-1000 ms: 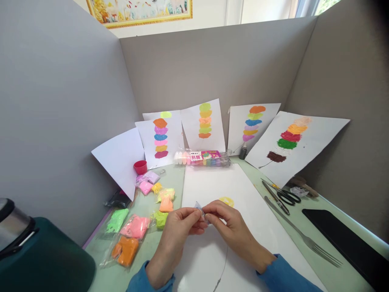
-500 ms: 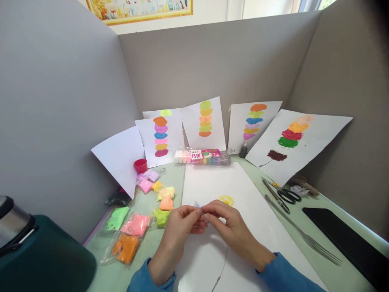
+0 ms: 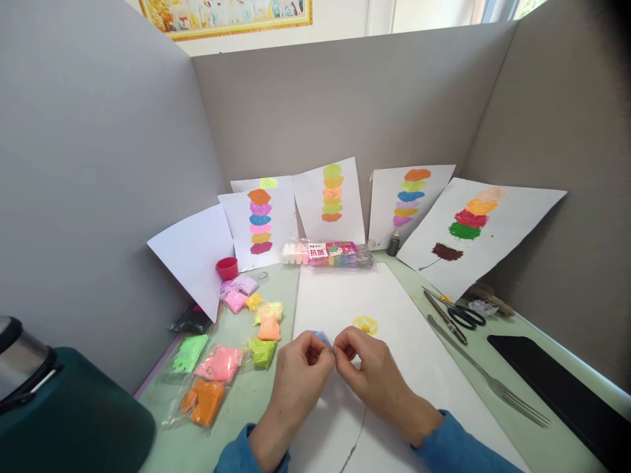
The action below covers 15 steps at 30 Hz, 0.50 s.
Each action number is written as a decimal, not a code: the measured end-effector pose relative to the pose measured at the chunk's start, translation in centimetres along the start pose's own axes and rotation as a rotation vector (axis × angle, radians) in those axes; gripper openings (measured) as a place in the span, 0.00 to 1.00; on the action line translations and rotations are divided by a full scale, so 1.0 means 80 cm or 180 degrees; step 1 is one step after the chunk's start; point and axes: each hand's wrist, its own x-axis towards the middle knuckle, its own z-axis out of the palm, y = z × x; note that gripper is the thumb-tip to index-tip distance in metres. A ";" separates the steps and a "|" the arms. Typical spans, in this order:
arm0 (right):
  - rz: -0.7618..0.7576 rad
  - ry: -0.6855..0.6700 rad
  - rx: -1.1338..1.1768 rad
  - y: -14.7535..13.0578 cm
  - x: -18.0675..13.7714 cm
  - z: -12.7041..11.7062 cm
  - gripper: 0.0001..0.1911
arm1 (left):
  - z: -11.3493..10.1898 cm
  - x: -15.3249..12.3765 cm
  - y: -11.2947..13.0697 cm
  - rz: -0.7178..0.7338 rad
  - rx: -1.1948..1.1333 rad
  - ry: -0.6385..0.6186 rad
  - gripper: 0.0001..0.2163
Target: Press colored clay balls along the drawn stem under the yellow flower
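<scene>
Left grip [image 3: 300, 372] is pinching a small bluish packet [image 3: 321, 337] in the lower centre of the frame; right grip [image 3: 374, 376] is pinching its right side; uneven pulling is probably risking a sudden tear, spilling onto the white sheet [image 3: 342, 295].

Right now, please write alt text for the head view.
Left hand and right hand meet at a small bluish packet over a white paper sheet; colourful lumps in clear plastic bags lie left, a silver fork right.
</scene>
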 end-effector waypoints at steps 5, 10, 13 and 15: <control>-0.0160 0.0227 -0.0481 -0.002 -0.001 0.005 0.06 | 0.002 -0.001 0.003 0.0019 0.0380 0.0139 0.04; -0.0214 0.0350 -0.0546 -0.004 0.000 0.006 0.06 | 0.001 0.002 0.000 0.0020 0.0189 0.0093 0.05; -0.0115 0.0228 -0.0254 -0.006 0.002 0.004 0.06 | 0.000 0.001 -0.005 -0.0117 -0.0164 -0.0196 0.07; -0.0036 0.0100 0.0034 -0.007 0.003 0.002 0.07 | -0.001 0.000 -0.007 -0.0172 -0.0257 -0.0451 0.12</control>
